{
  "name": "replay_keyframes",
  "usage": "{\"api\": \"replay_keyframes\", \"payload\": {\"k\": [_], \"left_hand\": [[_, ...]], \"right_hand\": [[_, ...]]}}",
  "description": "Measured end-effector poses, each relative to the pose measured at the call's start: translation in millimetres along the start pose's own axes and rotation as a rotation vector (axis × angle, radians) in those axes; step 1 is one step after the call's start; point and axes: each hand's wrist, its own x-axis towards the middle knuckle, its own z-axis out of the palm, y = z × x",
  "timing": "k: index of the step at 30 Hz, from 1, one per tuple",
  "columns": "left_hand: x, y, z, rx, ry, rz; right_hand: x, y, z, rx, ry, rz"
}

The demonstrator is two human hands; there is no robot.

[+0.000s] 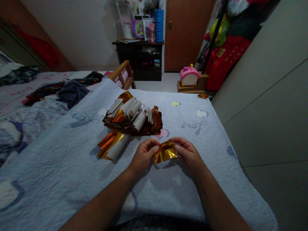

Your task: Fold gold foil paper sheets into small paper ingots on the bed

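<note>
A small piece of shiny gold foil paper, with creases across it, is held up between my two hands. My left hand pinches its left edge between thumb and fingers. At the right edge, my right hand grips it the same way. Just beyond my hands lies a thick pile of foil paper sheets, gold on one side and pale grey on the other. One curled foil sheet sticks out on the near left of the pile.
A light blue blanket covers the surface under my hands. A folded gold piece sits at its far right corner. Clothes lie to the left, a wooden chair stands beyond, and a pale cabinet rises on the right.
</note>
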Motion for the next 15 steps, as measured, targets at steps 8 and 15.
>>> {"api": "replay_keyframes", "payload": {"k": [8, 15], "left_hand": [[-0.3, -1.2, -1.6, -0.027, -0.031, -0.002], [-1.2, -1.2, -3.9, 0.091, -0.102, 0.087]], "right_hand": [[-1.1, -2.6, -0.4, -0.001, -0.074, -0.017], [-0.6, -1.7, -1.0, 0.058, -0.105, -0.014]]}}
